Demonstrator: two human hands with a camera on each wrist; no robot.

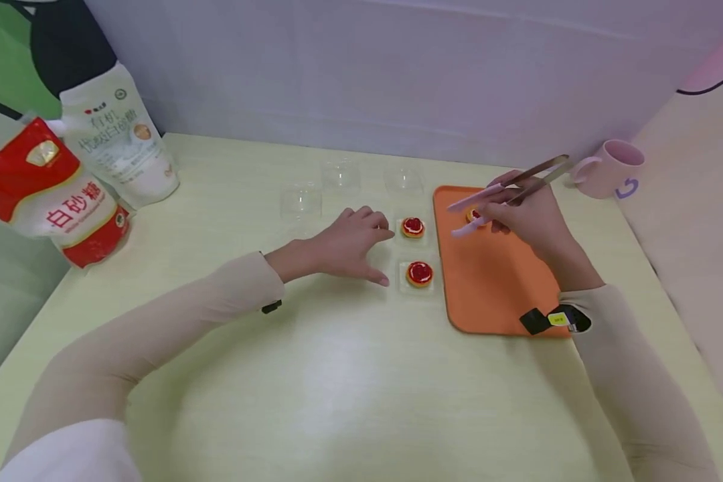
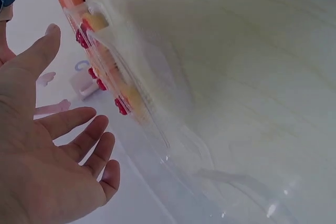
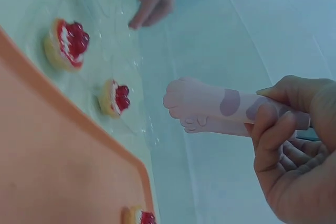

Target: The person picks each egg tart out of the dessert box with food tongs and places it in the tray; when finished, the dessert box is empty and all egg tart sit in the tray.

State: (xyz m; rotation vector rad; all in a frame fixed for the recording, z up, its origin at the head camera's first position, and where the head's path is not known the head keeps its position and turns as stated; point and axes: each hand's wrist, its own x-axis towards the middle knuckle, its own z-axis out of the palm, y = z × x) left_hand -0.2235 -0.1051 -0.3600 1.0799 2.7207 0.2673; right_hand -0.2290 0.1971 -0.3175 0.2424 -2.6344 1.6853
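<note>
My right hand (image 1: 533, 211) grips metal tongs (image 1: 476, 199) with pink paw-shaped tips, held above the orange tray (image 1: 476, 294). In the head view the tips stand apart, and one small tart (image 1: 472, 215) with red topping shows partly behind them on the tray. Left of the tray, two similar tarts (image 1: 412, 227) (image 1: 420, 274) sit on clear square plastic bases (image 1: 404, 289). Beside them my left hand (image 1: 349, 244) hovers with spread, relaxed fingers and holds nothing. The left wrist view shows its fingers (image 2: 73, 121) apart from the tarts seen through clear plastic.
Several clear plastic boxes or lids (image 1: 340, 175) stand toward the back of the pale table (image 1: 313, 402). At the back left are a red-and-white sugar pouch (image 1: 66, 207) and a white pouch (image 1: 117, 134). A pink mug (image 1: 605, 167) stands at the back right.
</note>
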